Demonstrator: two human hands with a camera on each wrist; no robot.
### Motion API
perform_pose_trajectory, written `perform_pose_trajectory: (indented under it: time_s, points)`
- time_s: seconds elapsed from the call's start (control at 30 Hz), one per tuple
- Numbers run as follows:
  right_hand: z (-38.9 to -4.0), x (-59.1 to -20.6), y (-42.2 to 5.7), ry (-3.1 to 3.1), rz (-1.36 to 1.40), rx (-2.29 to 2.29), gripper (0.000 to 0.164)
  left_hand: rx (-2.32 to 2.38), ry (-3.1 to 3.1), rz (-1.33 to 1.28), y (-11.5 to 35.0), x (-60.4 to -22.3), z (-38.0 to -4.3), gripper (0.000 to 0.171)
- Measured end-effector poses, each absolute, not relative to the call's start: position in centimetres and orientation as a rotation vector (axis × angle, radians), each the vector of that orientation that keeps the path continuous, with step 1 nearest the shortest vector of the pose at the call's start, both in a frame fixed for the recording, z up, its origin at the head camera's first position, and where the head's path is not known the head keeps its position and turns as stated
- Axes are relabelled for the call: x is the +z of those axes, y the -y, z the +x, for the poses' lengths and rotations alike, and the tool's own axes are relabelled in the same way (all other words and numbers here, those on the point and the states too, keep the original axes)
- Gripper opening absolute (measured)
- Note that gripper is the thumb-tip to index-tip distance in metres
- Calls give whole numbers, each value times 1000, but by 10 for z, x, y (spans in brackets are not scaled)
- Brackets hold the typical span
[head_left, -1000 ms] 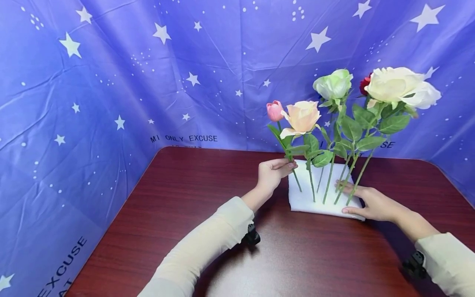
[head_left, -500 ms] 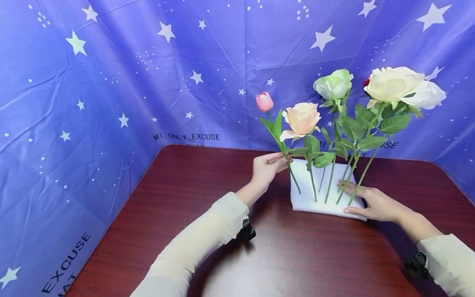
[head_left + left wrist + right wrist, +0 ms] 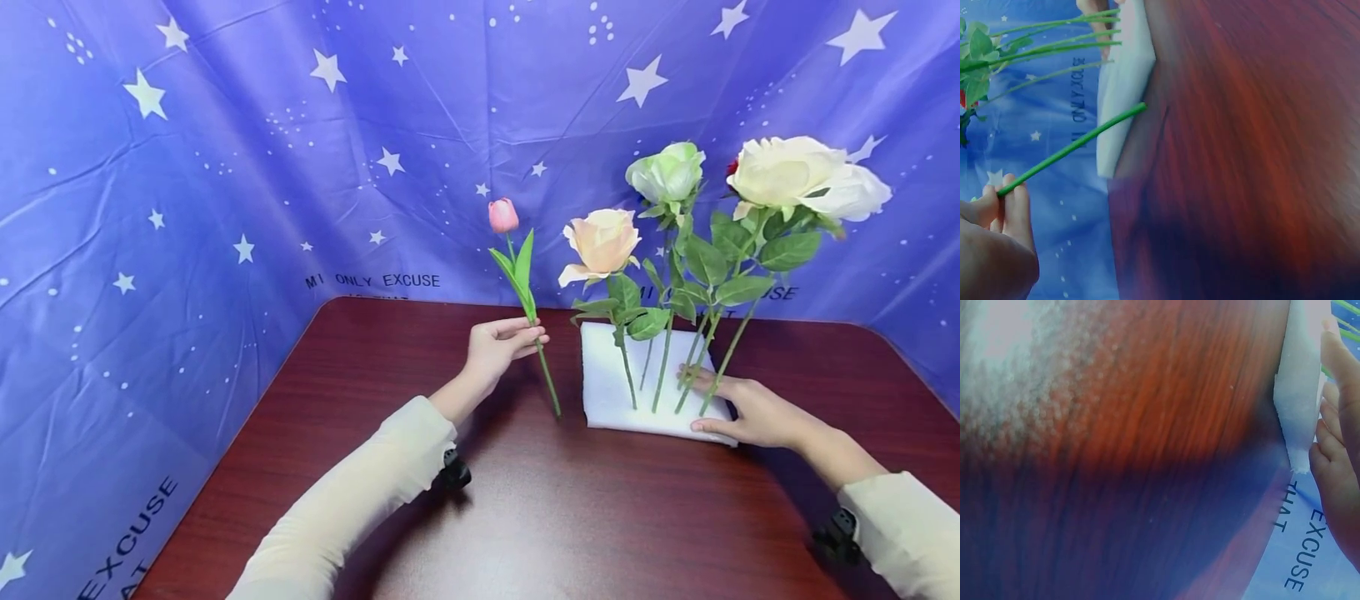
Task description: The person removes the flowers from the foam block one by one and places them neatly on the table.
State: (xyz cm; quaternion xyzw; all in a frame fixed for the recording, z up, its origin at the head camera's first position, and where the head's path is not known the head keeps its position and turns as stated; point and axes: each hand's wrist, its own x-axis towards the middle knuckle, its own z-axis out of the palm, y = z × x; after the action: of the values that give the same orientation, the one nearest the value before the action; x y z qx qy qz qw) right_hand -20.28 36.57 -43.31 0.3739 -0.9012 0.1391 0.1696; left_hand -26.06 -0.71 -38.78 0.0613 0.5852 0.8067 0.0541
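Note:
My left hand (image 3: 497,348) pinches a pink tulip (image 3: 503,216) by its green stem, just below the leaves. The stem's lower end points down beside the left edge of a white foam block (image 3: 603,392), apart from it in the head view. In the left wrist view the bare stem (image 3: 1072,145) runs out past the fingertips. My right hand (image 3: 761,412) rests on the block's right side with fingers extended among the stems and the thumb near the front edge. A peach rose (image 3: 602,243), a green-white rose (image 3: 667,177) and a cream rose (image 3: 787,175) stand in the foam.
A white bloom (image 3: 855,193) and a partly hidden red one (image 3: 732,167) are at the right of the group. The dark red wooden table (image 3: 570,508) lies beneath. A blue cloth with stars (image 3: 420,100) hangs behind and at the left.
My left hand has drawn the tulip out of the foam and moved it left, so its whole stem now shows. My right hand has stayed on the block.

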Motion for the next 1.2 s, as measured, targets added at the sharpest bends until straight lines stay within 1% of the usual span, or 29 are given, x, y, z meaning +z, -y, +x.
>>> perform_pose_trajectory:
  time_s: [0.1,0.13,0.33,0.37,0.63,1.2]
  points:
    - [-203,-432,-365,2580,1041,375,69,2405,-1826,168,22,-392,-258,30]
    - [-203,-432,-365,2587,1032,365,69,2399,-1830,197,29,-402,-263,29]
    - [-204,-432,-366,2588,1026,358,69,2295,-1913,109,55,-414,-259,28]
    - [-204,-432,-366,2585,1030,363,69,2268,-1924,54,57,-408,-253,28]
    - [-202,-433,-363,2593,1039,401,69,2172,-1943,-10,85,-408,-248,32]
    - [-201,-429,-363,2661,970,375,69,2061,-1958,-82,136,-410,-258,39]
